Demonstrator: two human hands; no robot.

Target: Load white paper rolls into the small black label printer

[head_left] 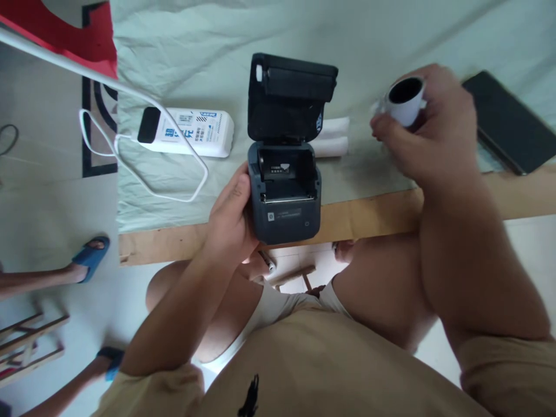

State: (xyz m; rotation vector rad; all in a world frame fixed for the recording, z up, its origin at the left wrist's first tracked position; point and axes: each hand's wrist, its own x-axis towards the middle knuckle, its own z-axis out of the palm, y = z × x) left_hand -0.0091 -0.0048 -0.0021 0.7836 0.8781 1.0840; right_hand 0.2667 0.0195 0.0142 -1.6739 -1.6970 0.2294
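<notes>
My left hand [234,214] grips the left side of a small dark label printer [286,223] at the table's front edge. The printer's lid [289,98] stands swung up, and its paper bay shows no roll inside. Over the table to the right, my right hand [438,121] is closed round a white paper roll [406,107] with a dark hollow core facing up. A bit of clear wrapping seems to stick out at the roll's left. Two white rolls [333,137] lie side by side behind the printer, partly hidden by its lid.
A white power bank [204,133] with a white cable [165,197] lies at left on the pale green cloth [195,46]. A dark phone [508,121] rests at far right. Another person's feet in blue slippers [93,258] and a wooden stool [30,341] are on the floor at left.
</notes>
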